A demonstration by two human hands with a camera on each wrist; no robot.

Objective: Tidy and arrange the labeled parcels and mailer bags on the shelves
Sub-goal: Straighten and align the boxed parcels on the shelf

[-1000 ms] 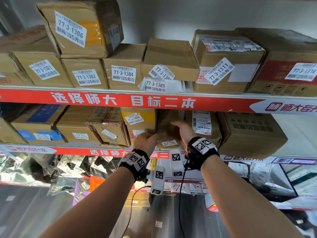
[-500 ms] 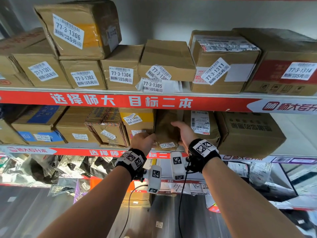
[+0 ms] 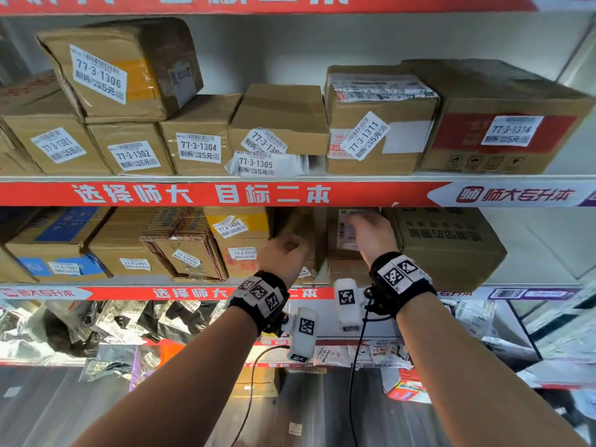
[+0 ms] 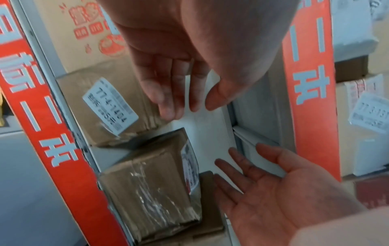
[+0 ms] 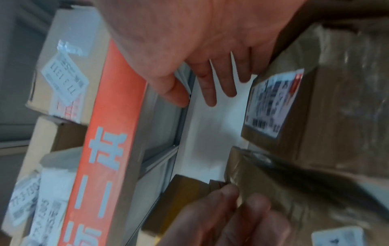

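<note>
On the middle shelf (image 3: pixel 193 292) stands a brown taped parcel labelled 77-4-1404 (image 3: pixel 300 224) (image 4: pixel 101 93) (image 5: pixel 294 191). My left hand (image 3: pixel 283 253) (image 4: pixel 189 109) (image 5: pixel 231 208) is at its front, fingertips touching it without gripping. Right of it stands a taped parcel with a white shipping label (image 3: pixel 342 262) (image 4: pixel 151 191) (image 5: pixel 315 116). My right hand (image 3: pixel 371 237) (image 4: pixel 238 156) (image 5: pixel 195 99) is up in front of that label with straight fingers, holding nothing. Between the two hands the white back wall of the shelf shows.
A large printed carton (image 3: pixel 451 250) stands right of the labelled parcel, and a yellow-taped box 77-4-1406 (image 3: pixel 238 240) left of the brown one. The upper shelf holds a row of 77-3 boxes (image 3: pixel 200 146). Mailer bags (image 3: pixel 96 324) fill the shelf below.
Both hands were on the sides of the 77-4-1404 parcel. The right hand has left it and moved right and up to the neighbouring parcel. The view has risen and come closer.
</note>
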